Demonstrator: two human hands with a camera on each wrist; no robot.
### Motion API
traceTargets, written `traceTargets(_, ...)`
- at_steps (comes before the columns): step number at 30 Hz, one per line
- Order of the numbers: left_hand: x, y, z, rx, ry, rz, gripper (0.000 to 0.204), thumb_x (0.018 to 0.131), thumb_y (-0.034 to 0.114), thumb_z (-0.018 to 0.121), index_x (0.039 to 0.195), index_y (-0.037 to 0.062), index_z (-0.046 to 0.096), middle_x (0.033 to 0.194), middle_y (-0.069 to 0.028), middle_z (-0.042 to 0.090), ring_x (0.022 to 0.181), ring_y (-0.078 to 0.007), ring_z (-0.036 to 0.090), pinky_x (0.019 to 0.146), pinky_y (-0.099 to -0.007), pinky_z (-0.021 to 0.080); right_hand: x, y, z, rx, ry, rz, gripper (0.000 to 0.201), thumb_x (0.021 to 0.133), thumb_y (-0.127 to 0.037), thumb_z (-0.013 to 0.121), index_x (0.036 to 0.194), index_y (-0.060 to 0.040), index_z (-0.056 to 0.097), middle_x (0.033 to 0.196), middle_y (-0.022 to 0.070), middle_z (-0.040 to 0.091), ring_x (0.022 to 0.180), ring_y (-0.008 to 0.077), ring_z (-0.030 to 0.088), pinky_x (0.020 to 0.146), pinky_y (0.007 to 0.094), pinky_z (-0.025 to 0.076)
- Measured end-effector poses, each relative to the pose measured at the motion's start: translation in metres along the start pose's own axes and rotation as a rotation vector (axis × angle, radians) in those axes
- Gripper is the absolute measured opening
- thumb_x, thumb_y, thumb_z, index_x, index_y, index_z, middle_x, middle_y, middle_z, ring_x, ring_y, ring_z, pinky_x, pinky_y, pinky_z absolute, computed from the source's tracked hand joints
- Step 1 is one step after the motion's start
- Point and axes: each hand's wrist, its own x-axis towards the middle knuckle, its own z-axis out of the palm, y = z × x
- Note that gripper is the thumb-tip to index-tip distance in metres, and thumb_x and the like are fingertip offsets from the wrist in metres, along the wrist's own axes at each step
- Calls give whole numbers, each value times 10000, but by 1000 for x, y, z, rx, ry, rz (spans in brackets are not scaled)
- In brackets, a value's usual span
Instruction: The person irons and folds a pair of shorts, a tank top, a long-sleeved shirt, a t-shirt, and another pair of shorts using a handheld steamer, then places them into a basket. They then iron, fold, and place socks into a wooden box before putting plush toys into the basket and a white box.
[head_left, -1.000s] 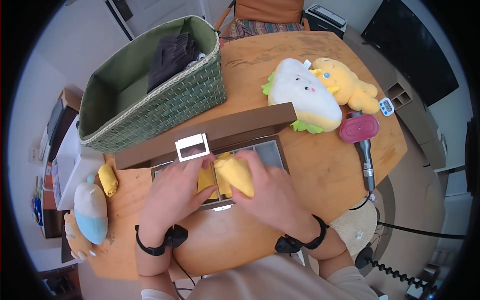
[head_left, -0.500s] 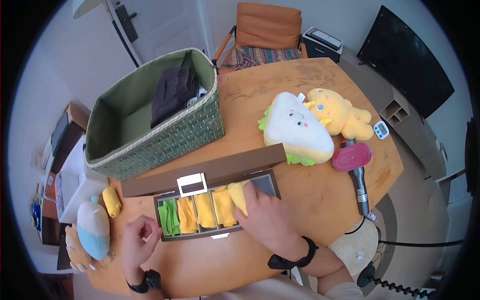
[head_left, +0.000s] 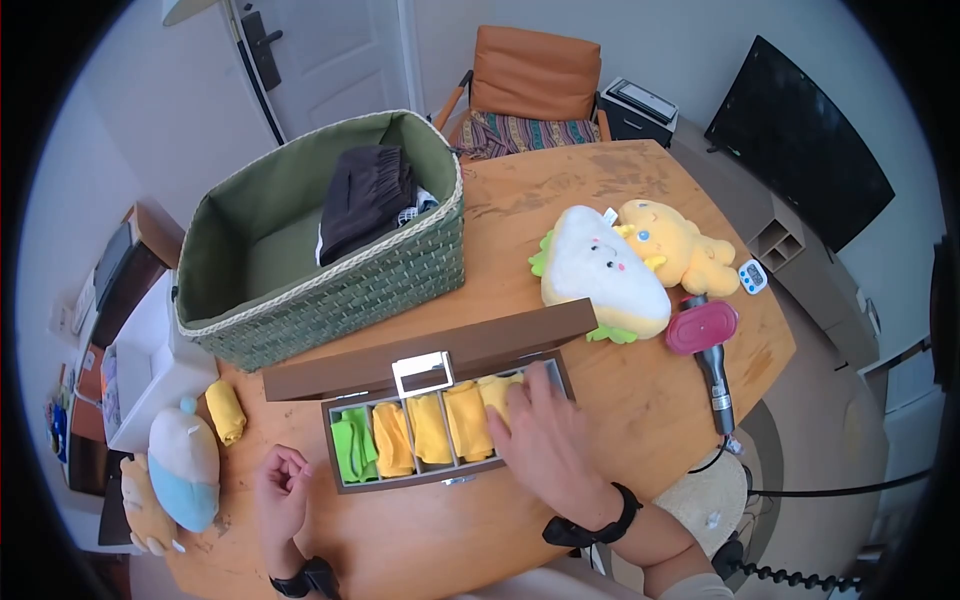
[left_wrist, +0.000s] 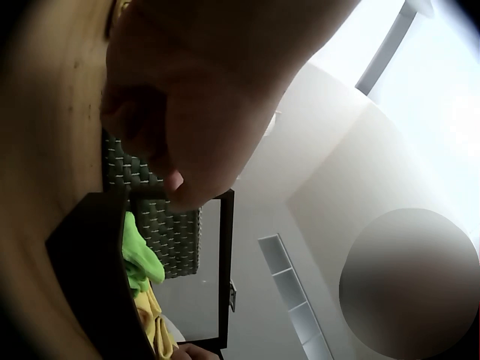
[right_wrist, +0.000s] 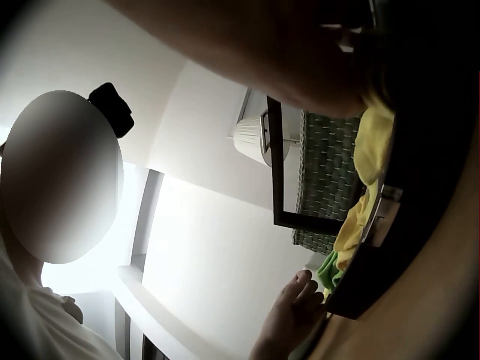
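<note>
A long brown box stands with its lid [head_left: 510,335] raised. Inside, a row of grey-lined compartments holds a folded green sock [head_left: 354,445] at the left, then several folded yellow socks [head_left: 430,430]. My right hand [head_left: 550,440] is over the right end, holding a paler yellow sock [head_left: 495,392] down in its compartment, thumb at its left side and fingers at its far right; the hand covers part of it. To the left of the box, my left hand [head_left: 284,490] hovers with loosely curled fingers and holds nothing. The left wrist view shows it beside the green sock [left_wrist: 141,255].
Behind the box stands a green woven basket [head_left: 370,290] with dark clothing [head_left: 365,200]. A rolled yellow bundle [head_left: 226,412] and plush toys [head_left: 185,470] lie left. On the right are a sandwich plush [head_left: 605,275], a yellow plush [head_left: 680,245], a timer [head_left: 752,277] and a pink-topped brush [head_left: 702,327].
Both hands were together over the box with a yellow sock. My left hand has drawn away to the left. My right hand has moved the sock rightward and down into a compartment.
</note>
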Motion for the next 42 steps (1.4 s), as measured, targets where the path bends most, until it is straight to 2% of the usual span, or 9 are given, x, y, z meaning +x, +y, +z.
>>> traceTargets(9, -7, 10, 0, 49, 16, -19, 122, 928, -1, 668, 904, 59, 565, 673, 115, 334, 599, 0, 269, 544, -194, 235, 15, 1, 3, -126, -264, 19, 234, 947, -244, 628, 919, -17, 675, 792, 189, 707, 714, 356, 707, 643, 470, 552)
traceTargets(14, -8, 9, -4, 165, 57, -3, 98, 931, 36, 685, 893, 61, 599, 711, 102, 410, 643, -10, 348, 574, -190, 299, 1, 30, -4, -70, -126, -412, 231, 969, -161, 537, 1097, 29, 570, 756, 213, 695, 735, 405, 696, 650, 511, 535)
traceTargets(16, -9, 14, -8, 243, 108, -36, 89, 945, 73, 695, 898, 56, 622, 743, 101, 435, 694, -15, 377, 595, -186, 329, 18, 0, -18, -178, -535, -8, 296, 975, -155, 519, 1196, 39, 485, 816, 255, 695, 809, 444, 685, 699, 530, 529)
traceTargets(20, -5, 40, -9, 826, 329, 32, 315, 908, 210, 715, 1133, 40, 573, 1021, -94, 621, 809, -249, 634, 703, -397, 524, 27, 4, -15, -204, -521, -75, 458, 940, -142, 542, 1327, 82, 443, 812, 216, 716, 794, 426, 705, 719, 520, 548)
traceTargets(25, 39, 3, -45, 1207, 430, -75, 604, 877, 311, 720, 1351, 39, 462, 1282, -224, 548, 1156, -415, 578, 900, -512, 546, 11, 5, -34, 50, -382, -38, 497, 968, -183, 569, 1407, -16, 408, 1004, 261, 710, 826, 460, 685, 722, 547, 532)
traceTargets(29, 85, -50, -67, 1443, 450, -129, 541, 873, 339, 728, 1215, -8, 491, 1151, -223, 585, 1109, -422, 606, 865, -494, 567, -33, -4, -23, 240, -144, 1, 531, 944, -206, 648, 1403, -45, 436, 1045, 232, 704, 781, 422, 687, 683, 514, 533)
traceTargets(34, 107, -66, -83, 1418, 498, -126, 547, 852, 327, 745, 1171, -26, 474, 1152, -240, 567, 1016, -427, 654, 839, -470, 585, -80, 3, -23, 520, -271, -142, 403, 869, -170, 762, 1218, -67, 589, 652, 53, 538, 547, 238, 569, 522, 370, 456)
traceTargets(38, 102, -72, -90, 1383, 612, -59, 524, 833, 254, 737, 1170, -25, 449, 1087, -250, 611, 989, -444, 681, 823, -483, 589, -93, 16, -29, 520, -237, -238, 283, 870, -152, 758, 1119, -75, 646, 625, 38, 517, 513, 215, 543, 498, 351, 437)
traceTargets(42, 76, -16, -61, 1276, 405, -158, 579, 788, 273, 758, 1224, 47, 451, 1017, -268, 687, 950, -442, 689, 819, -509, 568, -92, 17, -30, 588, -326, -171, 165, 906, -183, 718, 1033, -91, 669, 725, 103, 668, 617, 287, 656, 562, 395, 518)
